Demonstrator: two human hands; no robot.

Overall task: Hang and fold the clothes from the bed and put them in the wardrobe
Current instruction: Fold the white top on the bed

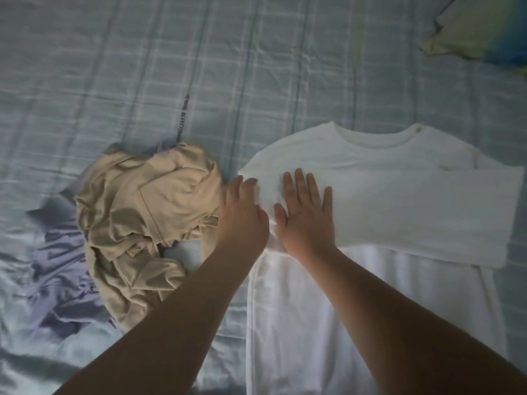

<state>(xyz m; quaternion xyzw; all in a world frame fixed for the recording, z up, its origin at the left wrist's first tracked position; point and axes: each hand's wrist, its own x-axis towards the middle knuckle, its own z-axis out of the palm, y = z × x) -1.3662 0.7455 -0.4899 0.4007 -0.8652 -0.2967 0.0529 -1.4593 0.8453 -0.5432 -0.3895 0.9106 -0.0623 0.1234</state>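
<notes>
A white T-shirt [399, 195] lies flat on the bed, neck away from me, with one sleeve folded across the chest toward the right. My right hand [306, 215] rests flat on the shirt's left part, fingers spread. My left hand [242, 212] presses on the shirt's left folded edge, fingers together and flat, with no cloth pinched that I can see. A crumpled beige garment [142, 215] sits in a heap just left of my left hand. Under and beside the heap lies a lavender garment [57, 280].
The bed is covered with a pale blue checked sheet [199, 67]. A yellow-green and blue pillow [484, 27] lies at the far right corner. The sheet beyond the clothes shows only wrinkles.
</notes>
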